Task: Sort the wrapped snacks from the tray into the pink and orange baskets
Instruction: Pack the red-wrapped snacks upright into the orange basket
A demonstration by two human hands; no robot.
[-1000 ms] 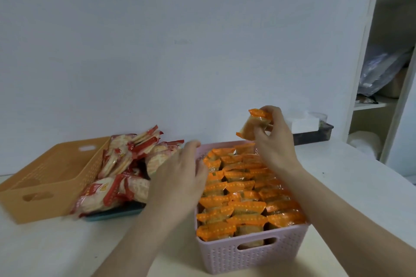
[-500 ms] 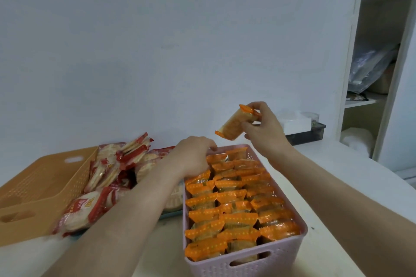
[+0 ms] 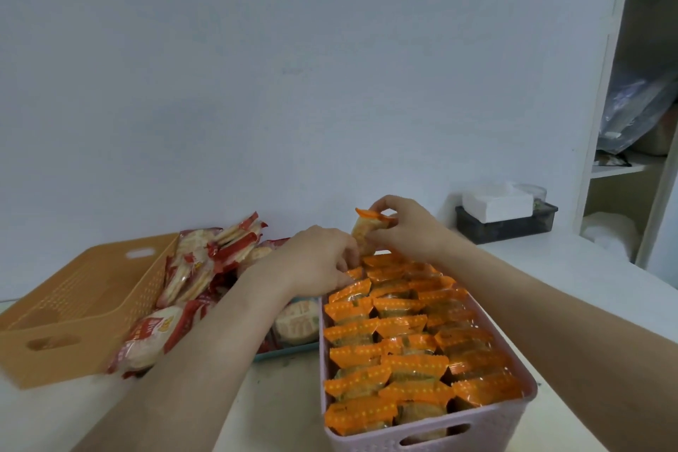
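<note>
The pink basket (image 3: pixel 433 437) stands in front of me, packed with rows of orange-wrapped snacks (image 3: pixel 403 352). My right hand (image 3: pixel 411 231) pinches one orange-wrapped snack (image 3: pixel 365 231) upright over the basket's far left corner. My left hand (image 3: pixel 319 260) reaches into that same corner with curled fingers, touching the packed snacks; what its fingertips hold is hidden. Red-wrapped snacks (image 3: pixel 205 268) are piled on a teal tray (image 3: pixel 290 351) to the left. The orange basket (image 3: pixel 73 308) lies at far left, and no snacks show inside it.
A dark tray with a white box (image 3: pixel 502 213) sits by the wall at right. White shelving (image 3: pixel 631 121) with bags stands at far right. The white table's surface (image 3: pixel 587 286) extends right of the pink basket.
My right hand has lowered the orange snack toward the basket's far left corner. My left hand has moved from the basket's left rim to that corner.
</note>
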